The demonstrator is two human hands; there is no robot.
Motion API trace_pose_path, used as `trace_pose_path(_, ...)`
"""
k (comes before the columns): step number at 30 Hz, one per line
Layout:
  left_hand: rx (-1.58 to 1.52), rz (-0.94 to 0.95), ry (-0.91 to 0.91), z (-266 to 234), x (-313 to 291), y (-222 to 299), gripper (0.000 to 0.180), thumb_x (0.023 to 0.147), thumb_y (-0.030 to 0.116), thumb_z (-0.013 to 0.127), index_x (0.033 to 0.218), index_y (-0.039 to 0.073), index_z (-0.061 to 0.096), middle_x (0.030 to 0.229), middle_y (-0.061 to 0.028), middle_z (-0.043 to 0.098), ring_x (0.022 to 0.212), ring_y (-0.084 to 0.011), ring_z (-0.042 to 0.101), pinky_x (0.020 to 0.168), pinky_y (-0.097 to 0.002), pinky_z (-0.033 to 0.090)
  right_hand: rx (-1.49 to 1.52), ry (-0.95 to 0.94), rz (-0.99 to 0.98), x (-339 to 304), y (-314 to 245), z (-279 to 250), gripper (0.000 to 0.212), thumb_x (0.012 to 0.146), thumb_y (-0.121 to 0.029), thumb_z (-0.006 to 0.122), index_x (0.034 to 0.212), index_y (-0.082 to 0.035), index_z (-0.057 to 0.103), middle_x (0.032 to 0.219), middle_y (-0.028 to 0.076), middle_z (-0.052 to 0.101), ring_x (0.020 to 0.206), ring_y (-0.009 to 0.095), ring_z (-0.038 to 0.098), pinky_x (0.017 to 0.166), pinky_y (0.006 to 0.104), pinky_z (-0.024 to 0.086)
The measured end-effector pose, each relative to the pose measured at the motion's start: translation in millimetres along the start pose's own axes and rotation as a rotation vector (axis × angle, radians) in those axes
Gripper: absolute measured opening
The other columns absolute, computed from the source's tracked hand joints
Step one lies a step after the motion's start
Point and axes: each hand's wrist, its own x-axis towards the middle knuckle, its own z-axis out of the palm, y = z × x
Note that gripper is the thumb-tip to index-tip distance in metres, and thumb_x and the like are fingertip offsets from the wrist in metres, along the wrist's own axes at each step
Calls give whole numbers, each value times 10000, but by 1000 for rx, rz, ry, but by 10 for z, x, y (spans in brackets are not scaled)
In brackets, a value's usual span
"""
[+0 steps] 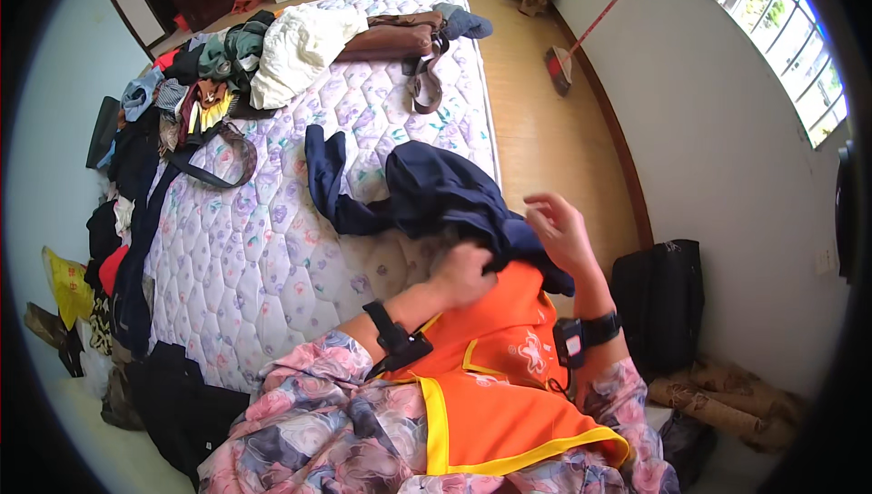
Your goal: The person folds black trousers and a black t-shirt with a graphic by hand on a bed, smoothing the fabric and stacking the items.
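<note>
A dark navy garment [445,187] lies crumpled on the floral mattress [282,249] in front of me. One long sleeve- or leg-like part of it stretches out to the left, and its near right edge hangs down by my orange apron [509,312]. My left hand [463,276] is closed on the near edge of the cloth, its fingertips partly hidden and slightly blurred. Raised at the garment's right side, my right hand [556,226] has bent fingers held apart, with nothing visible in them. Both wrists wear black straps with small devices.
Piled clothes [227,54], a white cloth [304,44], a brown bag [386,38] and a belt [222,167] lie along the mattress's far and left sides. A black suitcase [658,303] stands at right, by rolled brown material [708,394]. A broom [559,67] leans on the wall.
</note>
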Motion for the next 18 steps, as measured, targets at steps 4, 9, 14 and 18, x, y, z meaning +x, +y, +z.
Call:
trace_pose_path(4, -28, 209, -305, 364, -215, 324, 351, 694, 153, 591, 1007, -5, 589, 987, -248, 554, 944, -389, 536, 871, -419, 416, -332, -401, -165, 181, -394, 254, 764, 663, -315, 749, 1294, -72, 394, 1120, 231, 546, 1024, 355, 542, 867, 372, 452)
trace_pose_path(9, -199, 404, -172, 672, -164, 157, 376, 708, 85, 585, 1075, 9, 558, 959, -209, 568, 914, -355, 563, 815, -416, 449, -1060, -547, 64, -125, 46, 597, 1091, 524, -380, 803, 1407, -196, 188, 1267, 192, 415, 1221, 387, 344, 892, 552, 391)
trace_pose_path(14, -72, 436, -188, 633, -175, 307, 227, 677, 59, 577, 890, -4, 531, 861, -192, 552, 817, -382, 553, 728, -422, 467, -630, 137, -16, 53, 871, 110, 307, 707, -113, 579, 1006, -61, 621, 852, 239, 619, 798, 375, 613, 752, 430, 479)
trace_pose_path(18, -187, 453, -114, 616, -79, 374, 180, 757, 102, 554, 914, 35, 499, 858, -166, 546, 831, -360, 549, 753, -432, 451, 677, 365, 380, 117, 653, -689, 177, 836, -36, 524, 1000, -19, 589, 923, 91, 635, 846, 210, 607, 759, 320, 482)
